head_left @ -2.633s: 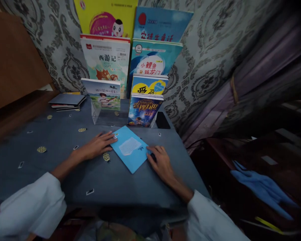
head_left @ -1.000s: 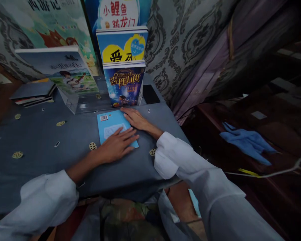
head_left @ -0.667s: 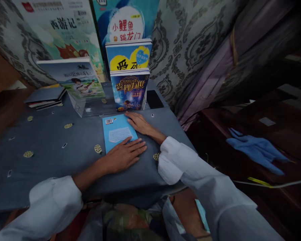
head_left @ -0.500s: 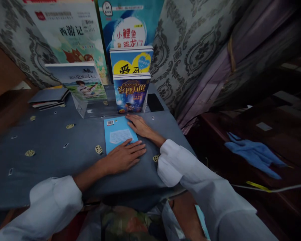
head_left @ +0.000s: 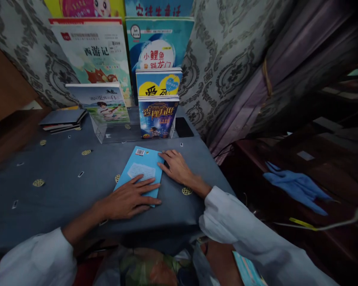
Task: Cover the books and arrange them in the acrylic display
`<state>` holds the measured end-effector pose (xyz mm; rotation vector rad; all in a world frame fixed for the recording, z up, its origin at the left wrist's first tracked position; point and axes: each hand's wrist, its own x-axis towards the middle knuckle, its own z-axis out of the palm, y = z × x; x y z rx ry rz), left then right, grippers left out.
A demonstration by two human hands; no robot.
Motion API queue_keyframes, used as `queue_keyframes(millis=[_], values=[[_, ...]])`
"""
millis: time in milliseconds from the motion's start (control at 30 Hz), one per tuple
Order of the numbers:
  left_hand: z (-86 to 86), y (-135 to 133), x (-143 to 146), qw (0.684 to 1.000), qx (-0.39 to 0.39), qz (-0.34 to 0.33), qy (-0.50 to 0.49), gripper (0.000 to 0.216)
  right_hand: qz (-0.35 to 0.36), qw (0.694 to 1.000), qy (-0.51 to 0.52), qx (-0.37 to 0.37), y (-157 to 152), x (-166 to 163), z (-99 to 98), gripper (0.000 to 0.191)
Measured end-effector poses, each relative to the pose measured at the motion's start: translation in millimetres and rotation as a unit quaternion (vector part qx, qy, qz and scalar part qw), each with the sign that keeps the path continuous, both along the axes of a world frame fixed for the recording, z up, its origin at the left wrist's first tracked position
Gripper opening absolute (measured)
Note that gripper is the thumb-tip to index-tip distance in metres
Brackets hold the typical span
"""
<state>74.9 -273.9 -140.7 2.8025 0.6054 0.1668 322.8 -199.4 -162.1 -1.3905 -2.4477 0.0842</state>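
A light blue book (head_left: pixel 150 159) lies flat on the table, back cover up, with a barcode at its far edge. My left hand (head_left: pixel 127 200) rests palm down across its near part, fingers spread, hiding the near left portion. At the right edge of the book is my right hand (head_left: pixel 177 167); its fingertips and thumb touch the cover near the far right corner, and the fingers are apart. Behind the book, a clear stand (head_left: pixel 119 133) holds several upright books, among them a dark blue one (head_left: pixel 158 119) in front.
A dark cloth with small printed patterns covers the table (head_left: pixel 59 171). Several stacked books (head_left: pixel 62 119) lie at the back left. A black phone-like slab (head_left: pixel 184 127) is beside the stand. Patterned wallpaper (head_left: pixel 223 51) rises behind. A blue cloth (head_left: pixel 295 184) lies off to the right.
The blue book has turned clockwise and come nearer to me. My left hand has moved left and down, and my right hand right and nearer. The view has tilted up slightly.
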Motion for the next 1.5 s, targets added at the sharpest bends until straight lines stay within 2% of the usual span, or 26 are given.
queue_keyframes(millis=[100, 200, 333, 433, 600, 700, 800, 900, 1000, 1133, 1267, 1500], values=[[6.2, -2, -20, 0.999, -0.042, 0.026, -0.006, 0.032, -0.010, 1.000, -0.016, 0.007, -20, 3, 1.9, 0.040], [8.8, 4, -38, 0.994, -0.076, 0.084, 0.000, 0.027, -0.009, 1.000, -0.021, 0.014, -41, 5, 1.1, 0.041], [6.7, 23, -54, 0.983, -0.081, 0.163, 0.012, 0.028, -0.005, 0.999, -0.023, 0.021, -63, 1, -1.5, 0.042], [7.7, 39, -60, 0.980, -0.087, 0.175, 0.022, 0.027, -0.005, 0.999, -0.035, 0.022, -67, -3, 0.7, 0.040], [10.6, 57, -62, 0.982, -0.108, 0.157, 0.008, 0.034, -0.005, 0.999, -0.037, -0.003, -54, -4, 16.4, 0.027], [2.1, 66, -58, 0.976, -0.077, 0.203, -0.016, 0.034, 0.006, 1.000, -0.017, -0.005, -37, -15, 22.3, 0.025], [-13.1, 75, -52, 0.964, -0.002, 0.265, -0.021, 0.047, 0.074, 0.997, 0.026, -0.003, -13, -44, 16.8, 0.029], [-26.5, 80, -49, 0.957, 0.049, 0.285, -0.005, 0.059, 0.115, 0.992, 0.048, -0.031, 14, -73, 3.5, 0.040], [-32.9, 80, -50, 0.953, 0.075, 0.294, 0.001, 0.063, 0.088, 0.993, 0.039, -0.062, 39, -78, -8.7, 0.048], [-34.0, 78, -53, 0.950, 0.080, 0.302, 0.005, 0.067, 0.008, 0.996, 0.048, -0.074, 58, -48, -17.2, 0.052], [-34.8, 76, -52, 0.951, 0.070, 0.301, 0.006, 0.069, -0.017, 0.996, 0.050, -0.066, 53, -23, -20.6, 0.052], [-39.3, 70, -54, 0.955, 0.073, 0.289, 0.007, 0.071, 0.006, 0.999, 0.028, -0.043, 10, -16, -22.8, 0.055]])
